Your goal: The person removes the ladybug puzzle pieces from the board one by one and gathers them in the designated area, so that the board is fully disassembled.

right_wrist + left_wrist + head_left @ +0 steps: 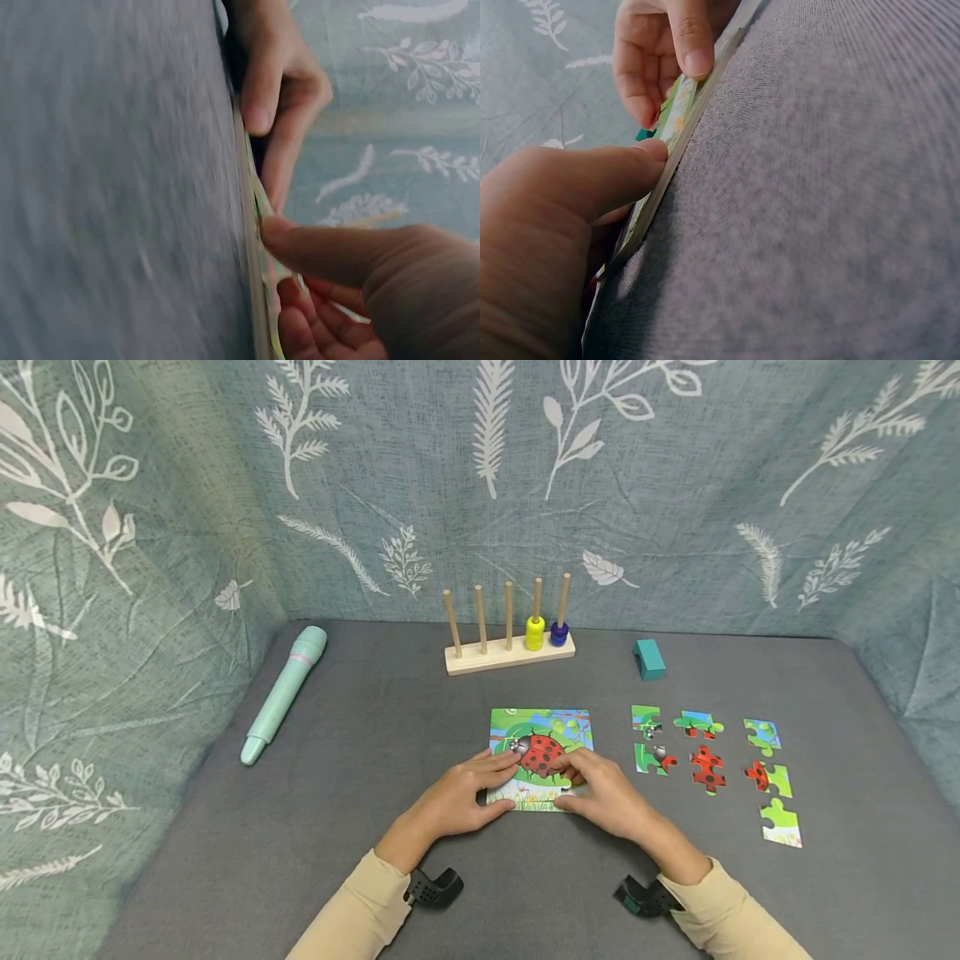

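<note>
A square ladybug picture puzzle [517, 789] lies flat on the grey table, with its red ladybug in the middle and flowers along the near side. My left hand [467, 792] rests on its left part, fingers stretched over the picture and thumb at the near edge. At the lower right, my right hand [606, 789] pinches a green puzzle piece [264, 199] between thumb and curled fingers; the piece looks tilted up from the board in the right wrist view. Most of that piece is hidden by the fingers.
Several loose puzzle pieces [707, 768] lie spread to the right. Behind stands a wooden peg rack [472, 662] with yellow and blue beads. A teal block [650, 660] sits at the back right, a mint-green tube-shaped object [281, 697] at the left. Patterned curtains [420, 468] enclose the table.
</note>
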A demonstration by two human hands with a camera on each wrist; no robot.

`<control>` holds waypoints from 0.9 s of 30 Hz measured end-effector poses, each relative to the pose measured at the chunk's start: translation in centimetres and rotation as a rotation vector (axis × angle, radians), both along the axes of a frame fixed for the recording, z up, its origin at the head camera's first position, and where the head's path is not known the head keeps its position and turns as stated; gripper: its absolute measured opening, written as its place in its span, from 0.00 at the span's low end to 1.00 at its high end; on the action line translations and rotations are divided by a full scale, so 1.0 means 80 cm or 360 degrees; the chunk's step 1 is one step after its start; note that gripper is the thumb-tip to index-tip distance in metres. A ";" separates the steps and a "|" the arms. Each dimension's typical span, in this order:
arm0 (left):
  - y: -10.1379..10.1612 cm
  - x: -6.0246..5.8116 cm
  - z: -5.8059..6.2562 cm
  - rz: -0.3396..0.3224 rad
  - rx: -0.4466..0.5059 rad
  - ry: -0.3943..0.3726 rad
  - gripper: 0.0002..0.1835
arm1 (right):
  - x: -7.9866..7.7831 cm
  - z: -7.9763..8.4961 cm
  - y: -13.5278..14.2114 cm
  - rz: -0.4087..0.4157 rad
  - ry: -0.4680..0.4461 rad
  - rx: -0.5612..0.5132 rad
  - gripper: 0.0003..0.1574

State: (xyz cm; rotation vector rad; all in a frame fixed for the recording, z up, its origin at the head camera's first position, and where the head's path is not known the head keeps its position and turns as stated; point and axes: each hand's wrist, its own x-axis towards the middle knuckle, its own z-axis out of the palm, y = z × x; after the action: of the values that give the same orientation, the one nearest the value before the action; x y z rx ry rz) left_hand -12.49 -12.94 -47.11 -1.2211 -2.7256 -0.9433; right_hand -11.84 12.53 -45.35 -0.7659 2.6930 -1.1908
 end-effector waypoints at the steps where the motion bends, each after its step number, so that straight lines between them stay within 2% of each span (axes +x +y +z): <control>1: 0.000 0.000 0.000 0.0001 -0.0002 -0.0003 0.27 | -0.001 0.002 0.002 0.0005 0.0001 0.0004 0.24; 7: -0.001 0.000 0.001 -0.0004 -0.0009 -0.0022 0.27 | -0.002 0.012 0.021 -0.0004 -0.0003 0.0008 0.26; 13: -0.001 0.000 -0.001 -0.0017 0.0011 0.0001 0.27 | 0.005 0.017 0.055 -0.0074 -0.0005 0.0035 0.24; 27: -0.001 0.001 0.000 -0.0016 0.0022 -0.0003 0.27 | 0.046 0.024 0.155 -0.0330 0.0043 0.0109 0.25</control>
State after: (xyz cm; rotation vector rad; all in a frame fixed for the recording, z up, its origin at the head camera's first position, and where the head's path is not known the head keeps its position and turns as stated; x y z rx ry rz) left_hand -12.41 -13.01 -47.12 -1.2333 -2.7120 -0.9635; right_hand -8.16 24.94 -43.43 -0.5070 2.8761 -1.1276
